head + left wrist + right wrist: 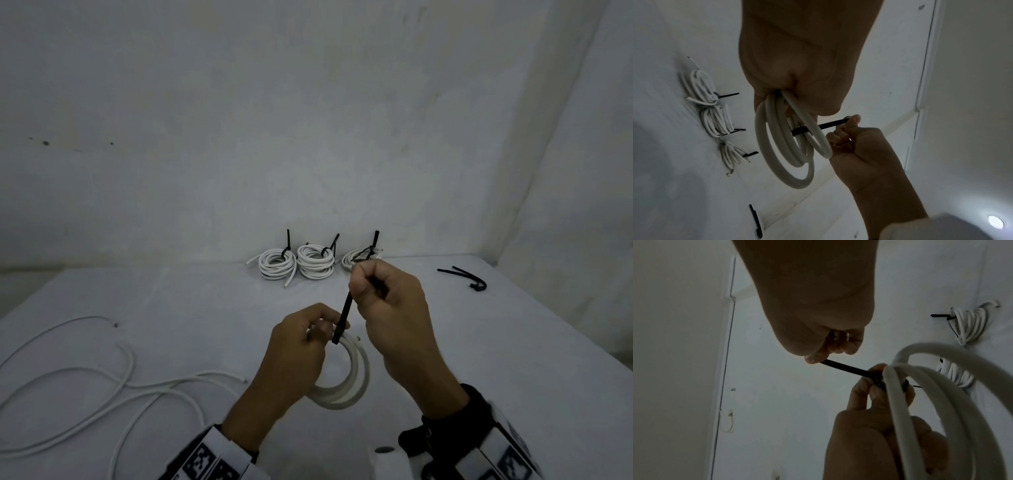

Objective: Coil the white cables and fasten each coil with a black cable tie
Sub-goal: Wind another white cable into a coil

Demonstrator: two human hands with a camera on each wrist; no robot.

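1. The left hand [301, 346] holds a coil of thick white round cable [346, 383] above the white worktop [479, 342], fingers [859, 394] curled round its top.
2. The right hand [387, 301] pinches the tail of a black plastic cable tie [343, 318] looped round that coil, pulling it up.
3. Three tied white cable coils [315, 263] sit at the worktop's far edge.
4. A loose white cable [102, 387] sprawls at left.
5. Spare black cable ties [466, 275] lie at right.
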